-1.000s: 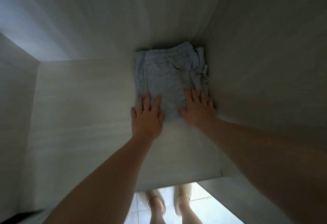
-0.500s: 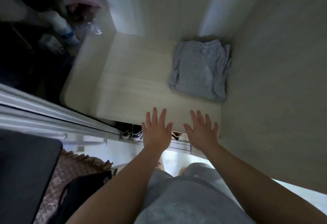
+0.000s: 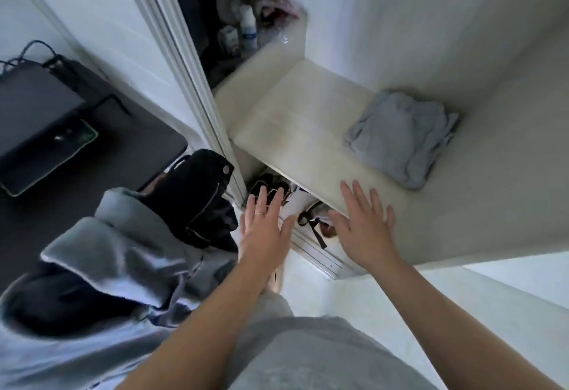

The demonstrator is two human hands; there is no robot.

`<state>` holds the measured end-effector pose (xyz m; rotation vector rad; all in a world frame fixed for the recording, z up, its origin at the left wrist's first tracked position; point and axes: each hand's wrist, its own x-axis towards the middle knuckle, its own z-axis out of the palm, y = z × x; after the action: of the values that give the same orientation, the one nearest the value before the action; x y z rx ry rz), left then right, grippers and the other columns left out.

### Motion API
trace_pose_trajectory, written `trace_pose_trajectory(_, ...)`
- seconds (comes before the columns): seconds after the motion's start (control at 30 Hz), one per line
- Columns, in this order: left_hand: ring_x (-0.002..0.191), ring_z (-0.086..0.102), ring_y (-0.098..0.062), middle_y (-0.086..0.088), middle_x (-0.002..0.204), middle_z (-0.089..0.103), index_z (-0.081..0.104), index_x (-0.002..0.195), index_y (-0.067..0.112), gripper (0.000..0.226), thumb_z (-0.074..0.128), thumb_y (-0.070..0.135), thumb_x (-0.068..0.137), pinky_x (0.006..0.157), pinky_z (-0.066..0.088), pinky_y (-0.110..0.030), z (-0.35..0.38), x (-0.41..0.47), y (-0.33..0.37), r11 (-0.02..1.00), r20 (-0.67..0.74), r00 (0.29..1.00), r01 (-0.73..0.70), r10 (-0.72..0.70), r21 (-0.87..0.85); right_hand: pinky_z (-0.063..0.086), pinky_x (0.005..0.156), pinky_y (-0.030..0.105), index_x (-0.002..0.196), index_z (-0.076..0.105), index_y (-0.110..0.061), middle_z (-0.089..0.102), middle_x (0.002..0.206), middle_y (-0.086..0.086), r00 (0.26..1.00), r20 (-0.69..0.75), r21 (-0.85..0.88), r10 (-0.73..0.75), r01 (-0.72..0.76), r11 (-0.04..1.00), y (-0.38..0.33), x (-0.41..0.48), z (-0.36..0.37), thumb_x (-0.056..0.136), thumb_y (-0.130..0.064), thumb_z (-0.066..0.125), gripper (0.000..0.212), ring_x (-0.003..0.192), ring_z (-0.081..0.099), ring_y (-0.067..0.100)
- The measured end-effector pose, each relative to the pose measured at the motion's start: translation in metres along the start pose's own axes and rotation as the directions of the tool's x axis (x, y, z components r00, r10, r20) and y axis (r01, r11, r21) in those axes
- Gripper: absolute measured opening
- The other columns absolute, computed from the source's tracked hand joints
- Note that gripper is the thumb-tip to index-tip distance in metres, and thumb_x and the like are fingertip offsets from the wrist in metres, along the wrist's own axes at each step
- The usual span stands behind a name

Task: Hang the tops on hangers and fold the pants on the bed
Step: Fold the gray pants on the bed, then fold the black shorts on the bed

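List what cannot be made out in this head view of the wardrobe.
1. Shoes under the shelf, head view: the shelf board and the left hand cover most of them, so their number is unclear.
2. Bottles in the dark compartment, head view: too small and dim, labels unreadable.
3. Clothes pile at lower left, head view: blurred and cut by the frame edge, tops or pants unclear.

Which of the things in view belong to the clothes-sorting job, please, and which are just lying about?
Job: folded grey pants on the wardrobe shelf; grey top, likely awaiting a hanger; left hand and right hand, both open and empty.
Lying about: shoes under the shelf; bottles; black device.
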<state>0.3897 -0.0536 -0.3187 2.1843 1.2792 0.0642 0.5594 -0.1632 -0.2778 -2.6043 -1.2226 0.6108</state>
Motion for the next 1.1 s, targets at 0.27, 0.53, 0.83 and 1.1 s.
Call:
trace_pose_trajectory(0.27, 0.155, -0.010, -0.018, 0.012, 0.169, -0.007, 0.001, 0.155, 0.050, 0.060, 0.025, 0.061, 0.102, 0.124, 0.005, -0.048, 0.002, -0.118, -0.041, 0.989, -0.096, 0.984, 0.150, -0.149, 0.000, 0.000, 0.121, 0.057, 0.158, 0.002, -0.040, -0.004, 0.168, -0.013, 0.955, 0.069, -0.089, -0.287, 0.293, 0.952, -0.028, -0.079, 0.021, 0.100, -0.060, 0.017, 0.063, 0.154, -0.006, 0.022)
trace_pose_trajectory(0.53, 0.155, -0.008, -0.013, 0.016, 0.168, -0.003, 0.001, 0.156, 0.050, 0.063, 0.024, 0.066, 0.098, 0.124, 0.009, -0.045, -0.026, -0.238, -0.112, 0.940, -0.265, 0.902, 0.335, -0.342, -0.072, -0.005, 0.120, 0.054, 0.157, 0.000, -0.043, -0.004, 0.167, -0.014, 0.735, 0.192, -0.013, -0.650, 0.664, 0.747, -0.119, -0.150, 0.060, 0.100, -0.058, 0.023, 0.063, 0.154, -0.013, 0.016)
trace_pose_trajectory(0.83, 0.156, -0.002, -0.019, 0.009, 0.169, 0.003, 0.007, 0.157, 0.047, 0.062, 0.028, 0.061, 0.101, 0.124, 0.014, -0.048, -0.053, -0.435, -0.224, 0.759, -0.437, 0.633, 0.612, -0.639, -0.224, -0.001, 0.121, 0.056, 0.157, 0.006, -0.043, -0.002, 0.168, -0.015, 0.322, 0.374, 0.049, -0.870, 0.930, 0.365, -0.251, -0.296, 0.153, 0.101, -0.060, 0.026, 0.062, 0.155, -0.007, 0.020)
trace_pose_trajectory(1.1, 0.156, -0.009, -0.020, 0.010, 0.169, -0.007, 0.000, 0.157, 0.048, 0.063, 0.026, 0.062, 0.102, 0.124, 0.002, -0.047, -0.056, -0.637, -0.331, 0.548, -0.441, 0.393, 0.777, -0.807, -0.309, 0.001, 0.120, 0.059, 0.157, 0.005, -0.042, 0.000, 0.168, -0.014, 0.054, 0.480, 0.091, -0.876, 0.990, 0.111, -0.350, -0.465, 0.265, 0.101, -0.061, 0.024, 0.062, 0.155, -0.005, 0.022)
